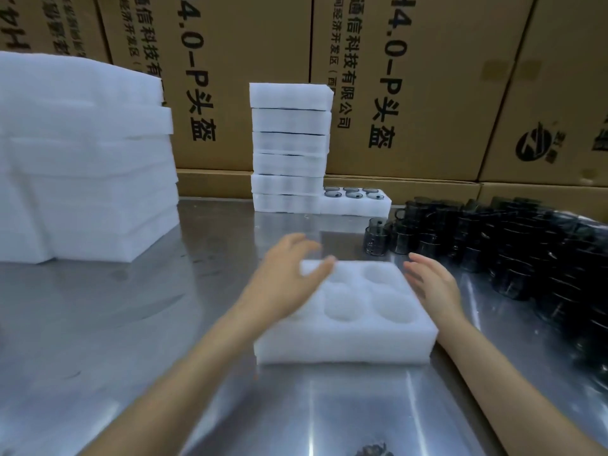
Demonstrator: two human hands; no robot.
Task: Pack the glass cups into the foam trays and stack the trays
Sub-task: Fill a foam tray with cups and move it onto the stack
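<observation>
An empty foam tray (345, 311) is seen lying flat on the steel table (98, 324), directly in front of the person, with four round pockets visible in its top face and none filled. The foam is judged light, soft and easily dented, so it is best taken by its two long side walls rather than by the thin webs between pockets. The left hand (289, 278) is held over the tray's far-left corner with fingers spread and relaxed; whether they touch the foam cannot be told, the hand being blurred. The right hand (434, 281) is kept flat and uncurled just beside the right wall, gripping nothing. The dark glass cups (493, 245) are massed at the right; they are judged hard, smooth and breakable, and best taken by body or handle. Behind, a stack of packed trays (289, 149) is seen beside one filled tray (357, 200); blank foam (82, 159) is piled at the left.
</observation>
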